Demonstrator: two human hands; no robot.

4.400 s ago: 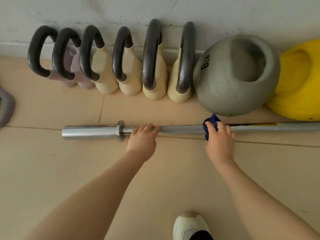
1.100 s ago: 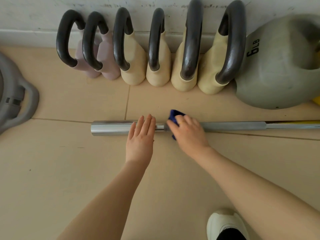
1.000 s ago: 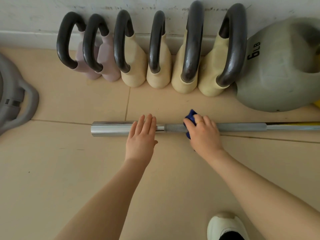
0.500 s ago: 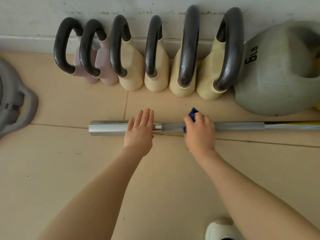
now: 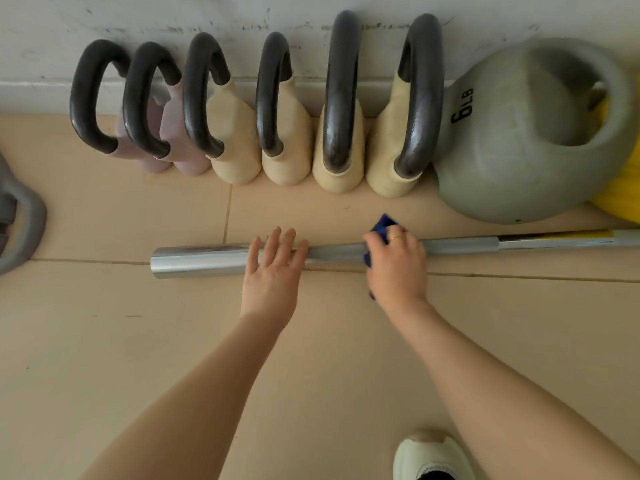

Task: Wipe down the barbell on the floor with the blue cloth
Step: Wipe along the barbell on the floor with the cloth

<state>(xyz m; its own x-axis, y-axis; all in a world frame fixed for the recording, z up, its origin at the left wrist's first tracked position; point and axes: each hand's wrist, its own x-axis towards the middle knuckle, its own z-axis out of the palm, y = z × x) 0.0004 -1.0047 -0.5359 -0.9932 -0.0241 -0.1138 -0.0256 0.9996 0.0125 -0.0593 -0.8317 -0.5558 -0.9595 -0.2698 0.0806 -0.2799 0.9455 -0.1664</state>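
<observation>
While the barbell (image 5: 346,252) lies flat on the beige tiled floor (image 5: 104,341), parallel to the wall, both hands are on it. It is a smooth round metal bar: a thick shiny chrome sleeve at its left end, a duller grey shaft in the middle, and a thinner bright section with a yellow strip toward the right edge of view. Left hand (image 5: 273,271) rests palm down across the bar where sleeve meets shaft, fingers straight and slightly spread, grip wide, holding nothing. Right hand (image 5: 396,263) sits just to the right of it on the shaft, fingers curled over the bar and bunching the blue cloth (image 5: 382,226) against the metal; grip is closed round the cloth. A gold ring (image 5: 396,238) shows on one finger. Cloth is soft, dark blue and crumpled, with one corner poking up behind the knuckles and a bit showing below the hand.

Behind the bar, against the scuffed white wall (image 5: 207,12), stands a row of six small kettlebells (image 5: 287,154) with black curved loop handles and matte bodies: two pale pink on the left, four cream. Right of them sits a big round grey kettlebell (image 5: 519,150) marked 6 LB, and a yellow weight (image 5: 623,195) touches it at the frame edge. Part of another grey weight (image 5: 24,230) shows at far left. A white shoe toe (image 5: 429,452) is at the bottom.
</observation>
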